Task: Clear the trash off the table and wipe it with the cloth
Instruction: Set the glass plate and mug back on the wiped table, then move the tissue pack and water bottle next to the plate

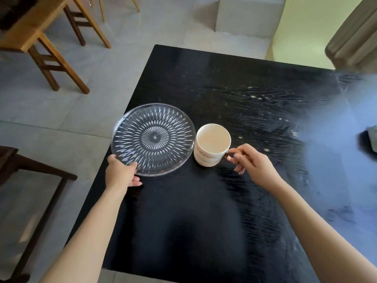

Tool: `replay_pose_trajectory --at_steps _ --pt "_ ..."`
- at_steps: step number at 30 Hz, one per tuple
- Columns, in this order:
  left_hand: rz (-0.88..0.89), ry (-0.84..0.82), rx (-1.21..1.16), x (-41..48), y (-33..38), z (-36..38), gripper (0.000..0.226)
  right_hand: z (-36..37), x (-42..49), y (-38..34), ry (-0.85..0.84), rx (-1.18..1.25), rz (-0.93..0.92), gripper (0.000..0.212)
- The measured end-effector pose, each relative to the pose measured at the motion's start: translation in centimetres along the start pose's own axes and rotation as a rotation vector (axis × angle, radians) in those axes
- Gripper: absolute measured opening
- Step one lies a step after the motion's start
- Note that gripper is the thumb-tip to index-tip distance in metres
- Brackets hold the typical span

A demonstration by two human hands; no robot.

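Observation:
A clear glass plate [153, 138] with a cut sunburst pattern sits at the left edge of the black table [204, 211], partly overhanging it. My left hand [121, 173] grips the plate's near rim, thumb on top. Just right of the plate stands a white mug [212, 146], empty inside, with small lettering on its side. My right hand [247, 160] pinches the mug's handle. Pale crumbs and specks [253, 97] are scattered over the far and right parts of the table. No cloth is in view.
Wooden stools [40, 43] stand on the grey tiled floor to the far left. A dark chair frame [30, 174] is close at the left. A grey upholstered seat [248, 15] and a curtain [355, 33] are beyond the table. A blurred dark object [369, 139] lies at the right edge.

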State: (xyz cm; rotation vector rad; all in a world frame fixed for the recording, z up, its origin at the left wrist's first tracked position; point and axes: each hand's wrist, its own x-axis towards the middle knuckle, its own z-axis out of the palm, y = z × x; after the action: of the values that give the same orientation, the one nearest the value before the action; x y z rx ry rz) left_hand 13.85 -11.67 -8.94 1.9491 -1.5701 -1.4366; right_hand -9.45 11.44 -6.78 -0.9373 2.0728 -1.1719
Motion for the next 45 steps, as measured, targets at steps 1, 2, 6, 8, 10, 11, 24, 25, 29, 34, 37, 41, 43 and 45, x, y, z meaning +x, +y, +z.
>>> replay_pose_trajectory --at_steps 1,2,6,8,10,11,24,25,29,34,37,41,43,45 --pt "0.006 0.000 0.038 0.0 0.0 -0.1 0.060 0.1 -0.3 0.0 -0.004 0.000 0.005 0.025" --pt "0.005 -0.002 0.067 0.0 0.1 -0.2 0.060 0.1 -0.6 0.1 -0.007 0.003 0.011 0.021" --pt "0.012 0.010 0.188 -0.7 0.3 -0.7 0.050 0.1 -0.9 0.1 -0.005 0.037 0.027 0.020" --pt "0.031 0.028 0.327 -1.6 0.6 -1.3 0.047 -0.1 -0.9 -0.1 -0.001 0.063 0.055 0.020" --pt "0.065 0.041 0.493 -2.8 1.2 -2.0 0.046 -0.4 -0.8 -0.2 -0.008 0.046 0.094 0.016" --pt "0.085 0.035 0.562 -3.4 1.5 -2.3 0.045 -0.5 -0.7 -0.2 -0.016 0.021 0.121 0.015" --pt "0.737 -0.504 1.120 -16.1 15.5 2.6 0.043 -10.1 -2.8 -5.1 -0.328 -0.436 0.489 0.048" --pt "0.782 -0.537 1.148 -17.2 16.9 3.3 0.044 -11.5 -3.3 -5.9 -0.332 -0.464 0.505 0.052" --pt "0.942 -0.655 1.184 -21.9 21.4 5.7 0.048 -17.4 -6.4 -8.4 -0.285 -0.508 0.588 0.066" --pt "1.001 -0.794 1.260 -27.4 24.5 10.8 0.048 -24.6 -11.2 -9.1 -0.187 -0.440 0.745 0.066" --pt "1.045 -0.865 1.307 -31.2 25.8 15.3 0.050 -29.3 -14.0 -7.8 -0.066 -0.421 0.778 0.062" --pt "1.067 -0.909 1.303 -36.2 26.9 21.7 0.052 -35.4 -16.6 -4.9 0.010 -0.372 0.838 0.062" --pt "1.071 -0.921 1.297 -38.2 27.2 25.1 0.052 -38.2 -17.6 -3.4 0.026 -0.378 0.851 0.061" --pt "1.072 -0.944 1.291 -39.9 27.2 28.5 0.050 -40.6 -18.6 -1.9 0.041 -0.365 0.860 0.056"
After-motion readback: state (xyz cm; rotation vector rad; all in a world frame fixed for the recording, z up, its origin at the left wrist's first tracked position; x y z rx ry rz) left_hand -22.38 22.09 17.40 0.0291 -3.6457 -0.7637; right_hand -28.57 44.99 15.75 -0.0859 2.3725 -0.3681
